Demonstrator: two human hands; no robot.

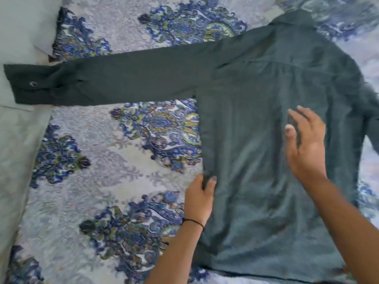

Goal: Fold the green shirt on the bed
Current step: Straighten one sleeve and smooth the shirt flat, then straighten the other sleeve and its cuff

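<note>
evidently the first side fold: green shirt (256,99) lies back-up, flat on the bed (123,181), one sleeve (123,78) stretched straight out from its left side. left hand (200,198) pinches the shirt's left edge, thumb on top; right hand (305,144) spread open over the shirt's back, contact unclear. next, likely: lift that edge, carry it toward the shirt's midline, sleeve following

My left hand (200,198) pinches the green shirt (256,119) at its side edge; my right hand (306,146) is open over the shirt's middle.
</note>
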